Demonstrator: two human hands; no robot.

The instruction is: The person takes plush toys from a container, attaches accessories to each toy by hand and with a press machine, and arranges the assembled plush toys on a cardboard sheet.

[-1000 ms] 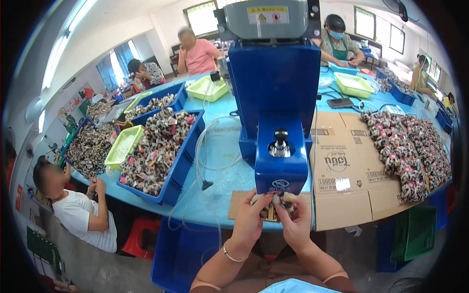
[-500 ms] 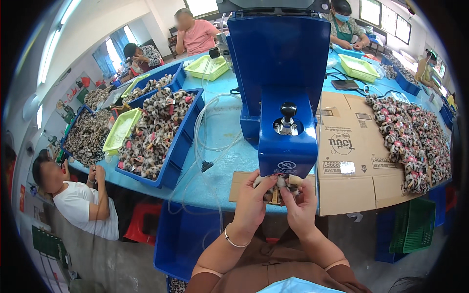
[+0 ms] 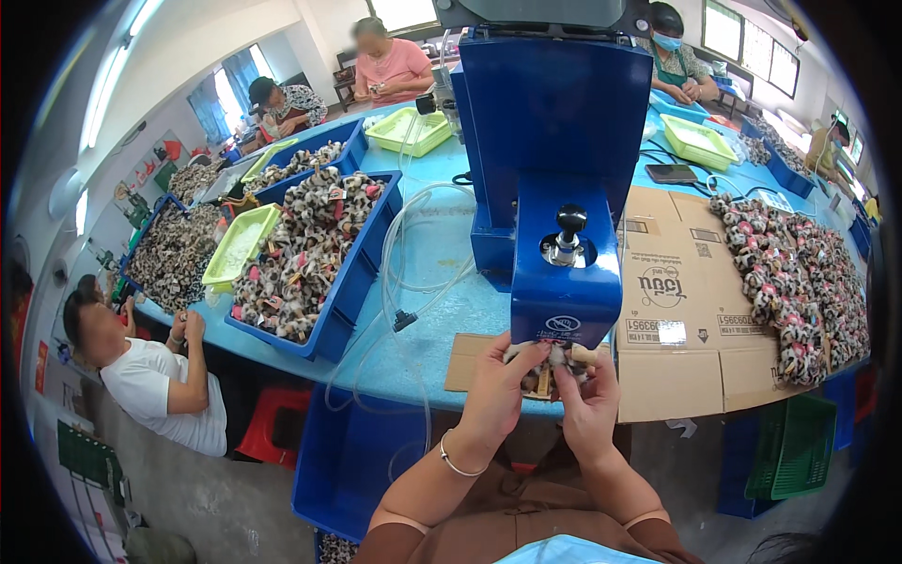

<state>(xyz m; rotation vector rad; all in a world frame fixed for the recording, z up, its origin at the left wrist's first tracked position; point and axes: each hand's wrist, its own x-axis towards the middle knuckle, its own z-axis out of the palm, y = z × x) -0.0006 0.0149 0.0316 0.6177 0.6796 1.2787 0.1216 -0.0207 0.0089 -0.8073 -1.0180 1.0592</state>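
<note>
Here, the fingertips of the left hand (image 3: 496, 393) and the right hand (image 3: 590, 406) pinch together on a small spotted fabric piece (image 3: 556, 362), held between both hands just below the front lip of a blue machine (image 3: 562, 169). The thumbs and forefingers are closed on the piece; how the remaining fingers sit behind it cannot be told. A thin bracelet (image 3: 451, 461) circles the left wrist.

The piece hangs over a flat sheet of brown cardboard (image 3: 470, 362) at the near edge of a light-blue table (image 3: 442, 273). On the machine's projecting front block stands a black knob (image 3: 570, 222) on a metal post. Clear tubing (image 3: 404, 273) loops across the table to the left of the machine, ending near a small black fitting.

To the right lies a flattened cardboard box (image 3: 686, 320), and beyond it a heap of spotted fabric pieces (image 3: 799, 273). To the left, a blue bin (image 3: 362, 273) is heaped with similar pieces, a pale green tray (image 3: 241, 246) resting on its far side.

A person in a white shirt (image 3: 150, 385) sits low beside the table's left edge. Other seated people work at the far side of the table.
</note>
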